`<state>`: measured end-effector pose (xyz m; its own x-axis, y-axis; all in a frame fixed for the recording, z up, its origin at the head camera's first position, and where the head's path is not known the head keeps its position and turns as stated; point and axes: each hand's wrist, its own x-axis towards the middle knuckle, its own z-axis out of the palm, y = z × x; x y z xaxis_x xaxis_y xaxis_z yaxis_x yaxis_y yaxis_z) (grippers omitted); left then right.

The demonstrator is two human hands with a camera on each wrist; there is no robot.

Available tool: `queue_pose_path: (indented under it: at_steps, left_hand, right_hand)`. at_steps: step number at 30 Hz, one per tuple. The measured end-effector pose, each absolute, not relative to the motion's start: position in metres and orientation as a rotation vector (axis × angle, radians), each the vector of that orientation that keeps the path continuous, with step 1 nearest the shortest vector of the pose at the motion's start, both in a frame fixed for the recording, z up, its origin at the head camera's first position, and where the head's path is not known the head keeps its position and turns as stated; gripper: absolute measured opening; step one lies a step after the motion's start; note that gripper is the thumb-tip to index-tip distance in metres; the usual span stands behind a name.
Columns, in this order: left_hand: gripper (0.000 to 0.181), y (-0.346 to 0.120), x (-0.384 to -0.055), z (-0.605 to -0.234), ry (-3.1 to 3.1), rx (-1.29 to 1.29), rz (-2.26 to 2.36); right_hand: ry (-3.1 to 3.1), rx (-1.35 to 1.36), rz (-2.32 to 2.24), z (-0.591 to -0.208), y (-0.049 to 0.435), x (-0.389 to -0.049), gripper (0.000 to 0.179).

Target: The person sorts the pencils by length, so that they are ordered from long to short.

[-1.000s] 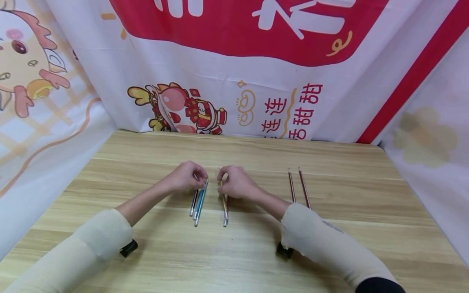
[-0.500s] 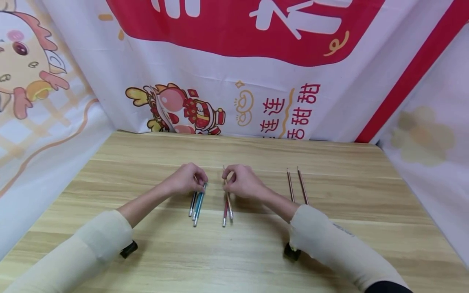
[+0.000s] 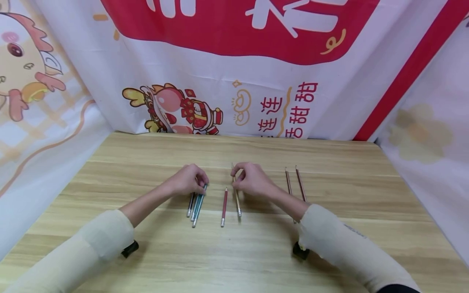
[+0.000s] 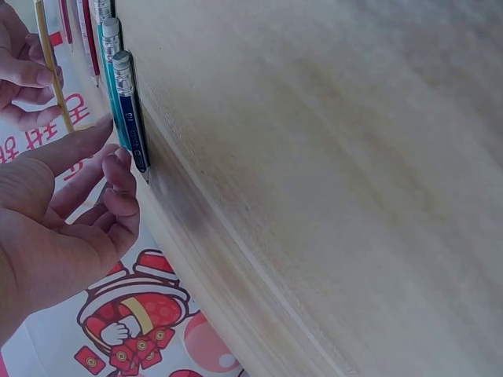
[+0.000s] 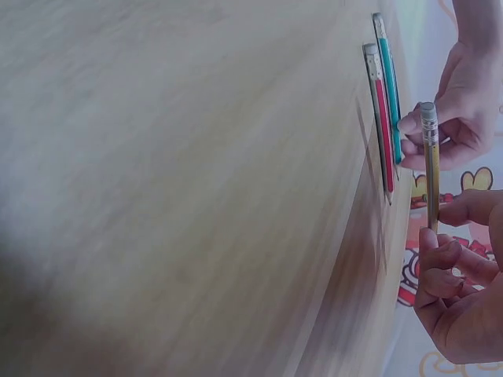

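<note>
My right hand [image 3: 253,179] pinches a yellow pencil [image 5: 431,169] near its point, with the eraser end toward me and raised off the table in the right wrist view. My left hand [image 3: 188,179] pinches the pointed end of a teal pencil [image 3: 198,211], the rightmost of a small group lying together. That group also holds another teal pencil and a dark blue pencil [image 4: 132,110] with a white eraser end. Between the two hands a red pencil [image 3: 224,207] lies alone on the table.
Two dark red pencils [image 3: 300,183] lie apart on the right, partly behind my right forearm. The wooden table [image 3: 220,260] ends at a printed cloth [image 3: 220,73] at the back, and cloth also hangs on both sides. A black wrist device [image 3: 301,250] shows beneath the right sleeve.
My right hand has moved right with the yellow pencil, away from the red one it overlapped, which now lies fully visible. The left hand has stayed at the teal pencil.
</note>
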<state>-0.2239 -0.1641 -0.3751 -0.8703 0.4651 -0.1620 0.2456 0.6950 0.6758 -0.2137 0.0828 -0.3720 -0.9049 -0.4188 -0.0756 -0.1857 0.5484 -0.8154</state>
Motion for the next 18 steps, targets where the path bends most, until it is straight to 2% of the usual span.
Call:
queue_pose_path:
  at_steps: [18]
  left_hand:
    - [0.025,-0.155,-0.226,-0.376,2.612,0.601,0.882]
  right_hand:
    - [2.577,-0.448,-1.269,-0.374,0.111,-0.214,0.029]
